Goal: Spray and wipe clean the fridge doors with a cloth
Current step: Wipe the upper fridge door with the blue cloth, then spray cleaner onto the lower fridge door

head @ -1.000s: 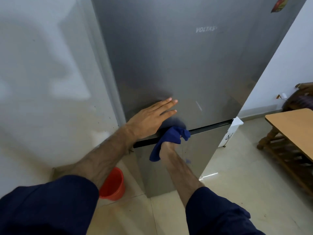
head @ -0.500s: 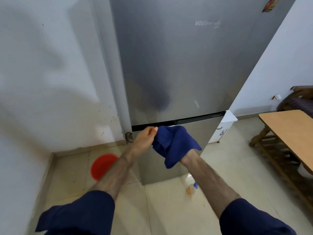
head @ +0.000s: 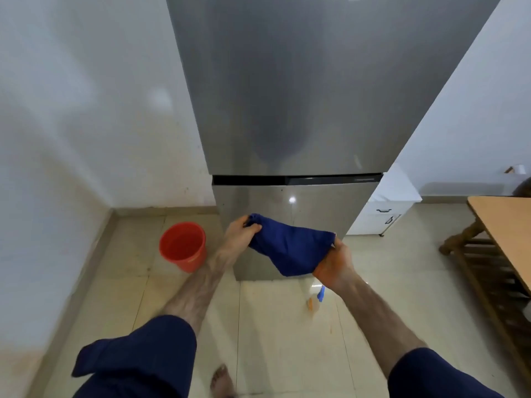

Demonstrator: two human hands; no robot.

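A bare foot (head: 219,380) stands on the floor (head: 275,340). Above it, 2 hands hold a blue cloth (head: 290,248) stretched between them. The left hand (head: 240,235) fingers pinch 1 corner and the right hand (head: 334,264) fingers grip the other end. A spray bottle (head: 314,300) sits on the floor just past the right wrist. A red bucket (head: 183,245) stands left of the fridge (head: 287,110), and a wooden counter (head: 505,225) stands right. The cloth is opened wider than 0.5 s ago, and the fridge looks farther away.

Bucket (head: 183,245) left of fridge (head: 298,110)
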